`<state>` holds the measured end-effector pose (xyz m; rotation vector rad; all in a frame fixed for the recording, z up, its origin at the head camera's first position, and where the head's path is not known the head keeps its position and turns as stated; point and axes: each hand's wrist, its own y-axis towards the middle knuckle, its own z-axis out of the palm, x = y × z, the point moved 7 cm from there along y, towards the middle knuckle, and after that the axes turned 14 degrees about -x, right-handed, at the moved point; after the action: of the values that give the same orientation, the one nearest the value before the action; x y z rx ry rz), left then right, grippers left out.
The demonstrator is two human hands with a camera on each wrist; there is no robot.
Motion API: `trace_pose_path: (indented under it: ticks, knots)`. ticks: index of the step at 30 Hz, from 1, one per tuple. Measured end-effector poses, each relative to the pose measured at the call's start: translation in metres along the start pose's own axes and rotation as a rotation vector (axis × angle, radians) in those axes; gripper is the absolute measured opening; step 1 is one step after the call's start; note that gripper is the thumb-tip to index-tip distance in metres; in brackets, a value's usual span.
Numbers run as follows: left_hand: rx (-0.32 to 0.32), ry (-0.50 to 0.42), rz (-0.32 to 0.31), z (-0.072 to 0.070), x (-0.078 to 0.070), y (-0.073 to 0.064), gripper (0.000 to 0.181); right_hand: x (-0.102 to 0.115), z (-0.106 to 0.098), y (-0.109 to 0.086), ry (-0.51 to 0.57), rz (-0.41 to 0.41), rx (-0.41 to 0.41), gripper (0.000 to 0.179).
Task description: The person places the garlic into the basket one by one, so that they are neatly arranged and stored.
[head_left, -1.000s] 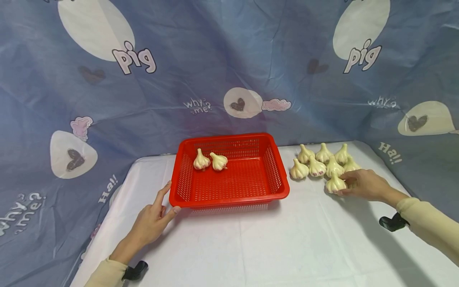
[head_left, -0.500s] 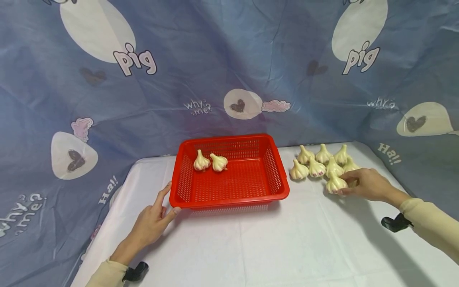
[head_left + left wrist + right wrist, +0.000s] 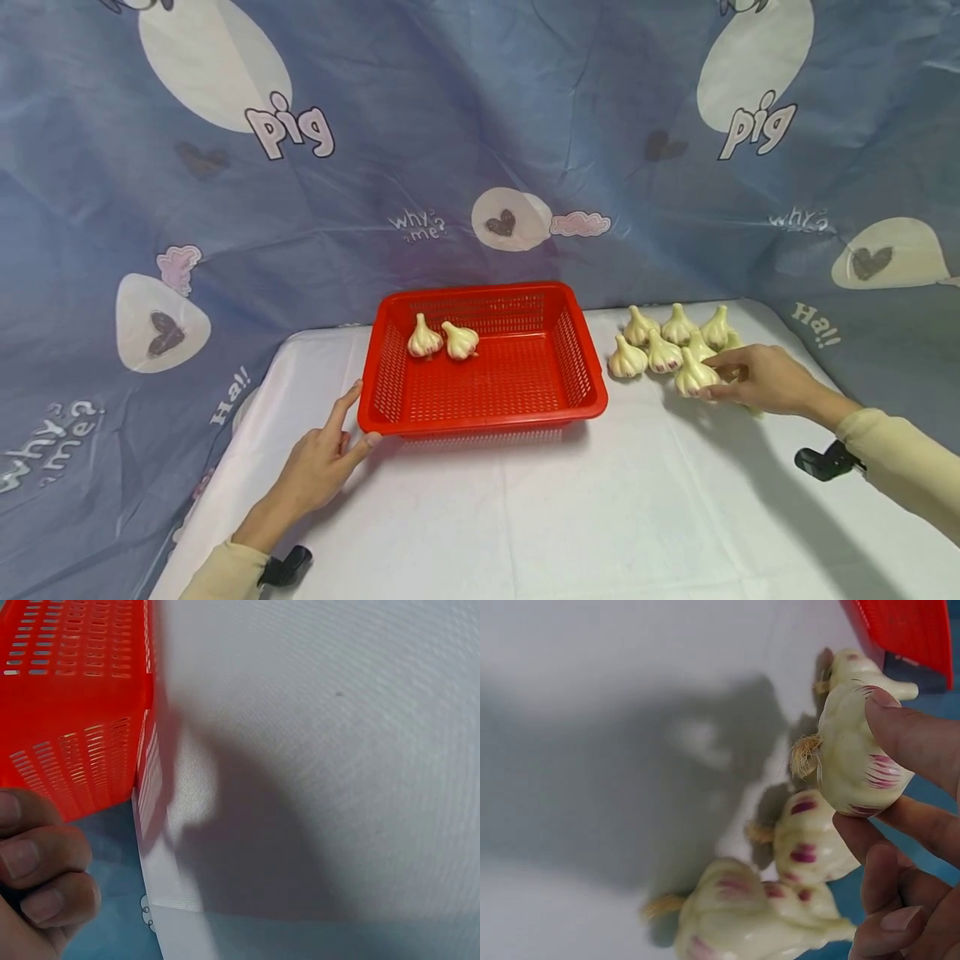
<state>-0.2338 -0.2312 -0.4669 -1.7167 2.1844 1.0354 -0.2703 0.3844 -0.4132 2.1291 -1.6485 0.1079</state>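
Note:
My right hand [image 3: 765, 379] pinches a garlic bulb [image 3: 694, 377] between thumb and fingers, just in front of a group of bulbs. In the right wrist view the held garlic bulb [image 3: 851, 750] shows purple streaks and a tuft of roots, and it looks raised off the cloth. My left hand [image 3: 318, 467] is at the front left corner of a red plastic basket [image 3: 480, 421], with index finger and thumb extended to its rim. The left wrist view shows its other fingers [image 3: 52, 855] bent beside the basket wall [image 3: 75, 772]. Two garlic bulbs [image 3: 425, 337] lie inside the basket at the back left.
Several more garlic bulbs [image 3: 663, 354] stand close together on the table's back right, right of the basket. A white cloth [image 3: 487, 525] covers the table. Behind and beside it hangs a blue printed curtain [image 3: 412, 125].
My right hand has lifted the garlic bulb slightly and moved it a little left, away from a bulb now partly behind the hand. The left hand stays at the basket corner.

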Motion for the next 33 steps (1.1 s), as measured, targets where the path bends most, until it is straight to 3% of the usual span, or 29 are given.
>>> trace_pose_path:
  ticks: [22,33]
  knots:
    - [0.010,0.023,-0.003,-0.001,0.000,0.000,0.083,0.058,0.000,0.037,0.103,-0.077,0.003,0.055]
    - [0.018,0.032,0.002,-0.002,0.000,0.000,0.083,0.076,-0.002,0.059,0.113,-0.061,-0.001,0.053]
